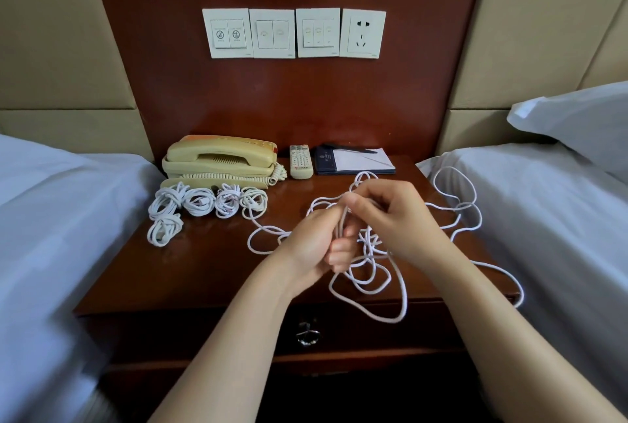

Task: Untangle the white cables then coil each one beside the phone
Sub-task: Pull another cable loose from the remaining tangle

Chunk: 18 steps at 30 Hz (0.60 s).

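A cream phone stands at the back left of the wooden nightstand. Several coiled white cables lie in front of it. A loose tangle of white cable sprawls over the right half of the nightstand, with loops reaching onto the right bed. My left hand is shut around strands of this cable above the nightstand. My right hand pinches the same strands just above it; the two hands touch.
A remote control and a dark notepad folder with a pen lie at the back. White-sheeted beds flank both sides, with a pillow at right. Wall switches and a socket sit above. A drawer handle is below.
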{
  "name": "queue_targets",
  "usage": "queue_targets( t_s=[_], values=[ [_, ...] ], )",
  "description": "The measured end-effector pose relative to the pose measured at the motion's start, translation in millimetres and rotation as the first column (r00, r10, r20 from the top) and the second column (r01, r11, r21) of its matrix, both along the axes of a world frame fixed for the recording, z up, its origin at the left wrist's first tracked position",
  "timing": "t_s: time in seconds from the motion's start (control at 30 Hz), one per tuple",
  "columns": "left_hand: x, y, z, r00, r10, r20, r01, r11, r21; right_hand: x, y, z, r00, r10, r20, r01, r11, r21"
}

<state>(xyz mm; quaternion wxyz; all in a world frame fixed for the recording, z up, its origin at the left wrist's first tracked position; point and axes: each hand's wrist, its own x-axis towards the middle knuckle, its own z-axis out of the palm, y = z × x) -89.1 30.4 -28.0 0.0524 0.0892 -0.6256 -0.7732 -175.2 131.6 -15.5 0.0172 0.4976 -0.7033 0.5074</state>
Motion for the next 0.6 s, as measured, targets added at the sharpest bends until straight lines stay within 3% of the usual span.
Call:
queue_targets(
  t_s=[0.17,0.33,0.6],
  values=[
    [2,3,-1,0.994,-0.101,-0.036,0.107,0.962,0.253,-4,-2,-6,0.991,-0.024,0.129,0.026,0.999,-0.019],
    [3,3,-2,0.988,-0.133,-0.073,0.150,0.931,0.334,-3,-6,-16,0.932,-0.012,0.362,-0.016,0.997,0.072],
    [4,-3,1,0.984,0.027,-0.179,0.071,0.851,0.520,10,-17,-24,0.892,-0.096,0.442,-0.044,0.954,0.297]
  ],
)
